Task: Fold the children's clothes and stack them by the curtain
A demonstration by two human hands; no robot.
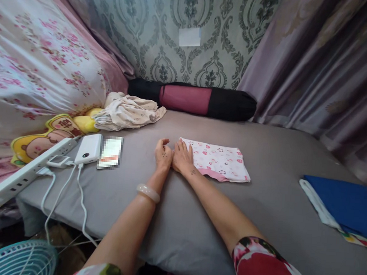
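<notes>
A white garment [221, 159] with a pink print and pink trim lies folded flat on the grey bed sheet [123, 229]. My right hand [182, 156] is laid flat over its left end, palm down, fingers stretched out. Just left of it, my left hand [164, 155] rests on its side on the sheet, fingers curled in and thumb on top. Its palm is hidden, so whether anything is in it does not show. The two hands are close together, near the garment's left edge.
Left are a white power strip [27, 170], a power bank [89, 148] with cables and a blurred card [110, 152]. Behind them lie a crumpled cloth [128, 112] and a yellow cushion [35, 144]. A black-and-maroon roll bag [186, 99] lines the wall; folded blue fabric [345, 203] lies right.
</notes>
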